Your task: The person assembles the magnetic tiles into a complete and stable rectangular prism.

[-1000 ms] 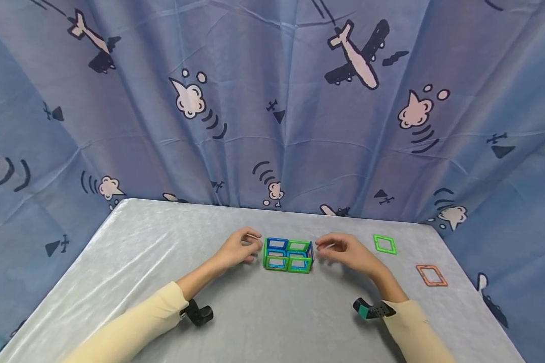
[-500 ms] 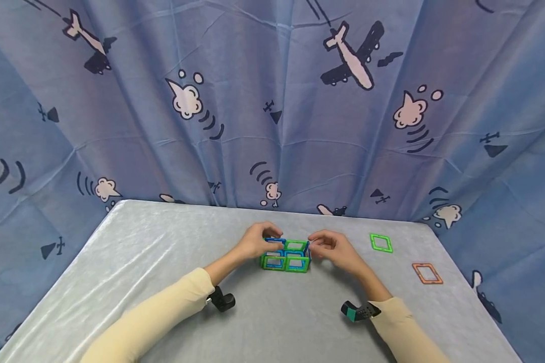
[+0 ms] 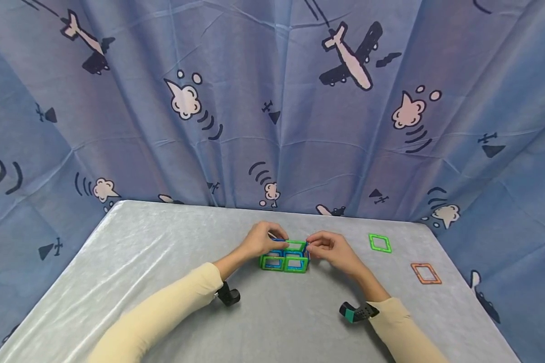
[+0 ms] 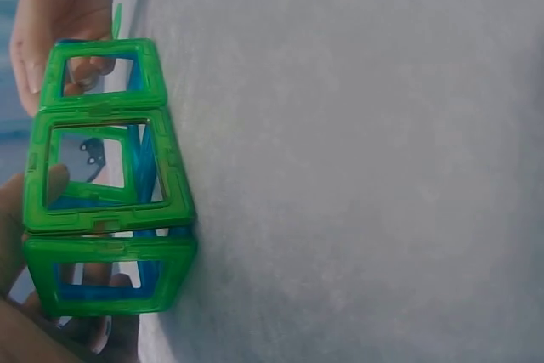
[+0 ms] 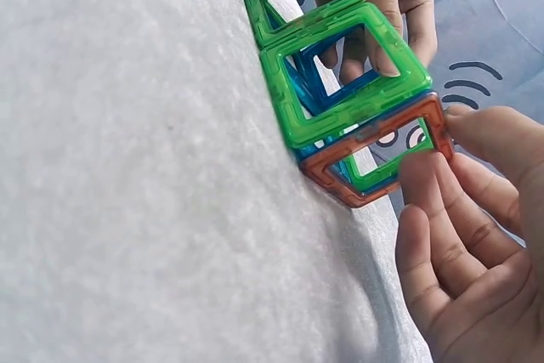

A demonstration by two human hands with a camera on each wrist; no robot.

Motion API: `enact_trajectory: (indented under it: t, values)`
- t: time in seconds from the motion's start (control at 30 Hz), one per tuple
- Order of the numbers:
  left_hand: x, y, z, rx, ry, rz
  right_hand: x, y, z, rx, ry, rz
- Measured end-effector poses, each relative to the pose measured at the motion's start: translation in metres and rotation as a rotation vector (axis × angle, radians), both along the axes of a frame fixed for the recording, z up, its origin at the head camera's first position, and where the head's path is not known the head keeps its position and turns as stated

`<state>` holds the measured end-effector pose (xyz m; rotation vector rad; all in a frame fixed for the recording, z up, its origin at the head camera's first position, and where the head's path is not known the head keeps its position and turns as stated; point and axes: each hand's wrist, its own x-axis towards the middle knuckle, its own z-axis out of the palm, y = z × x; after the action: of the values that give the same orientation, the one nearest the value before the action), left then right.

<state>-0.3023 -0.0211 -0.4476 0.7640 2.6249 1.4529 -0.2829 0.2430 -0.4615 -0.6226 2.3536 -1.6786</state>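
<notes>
A box-like frame of square magnetic tiles stands on the table, with green tiles in front, blue ones at the base and back, and an orange tile closing its right end. My left hand reaches over the back left part. Its thumb is inside the frame and its fingers are behind, pinching the back wall. At the right end my right hand holds the orange tile's rear corner, thumb at the top corner and fingers against its outer face.
A loose green square tile and a loose orange square tile lie flat on the table to the right. The table has a pale cloth. Behind it hangs a blue curtain with printed aeroplanes.
My left hand has moved right from beside the frame to over its back left part and now pinches it. My right hand has come in leftward to the right end.
</notes>
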Motion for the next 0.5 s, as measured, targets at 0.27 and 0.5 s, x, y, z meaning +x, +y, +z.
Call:
enact_trajectory:
  t: [0.27, 0.5]
  values:
    - [-0.0012, 0.0014, -0.0019, 0.002, -0.013, 0.018, 0.0003, 0.0018, -0.0009, -0.01, -0.001, 0.008]
    - [-0.0033, 0.0008, -0.0041, 0.006, -0.001, -0.001, 0.001, 0.002, -0.0006, -0.013, 0.001, 0.012]
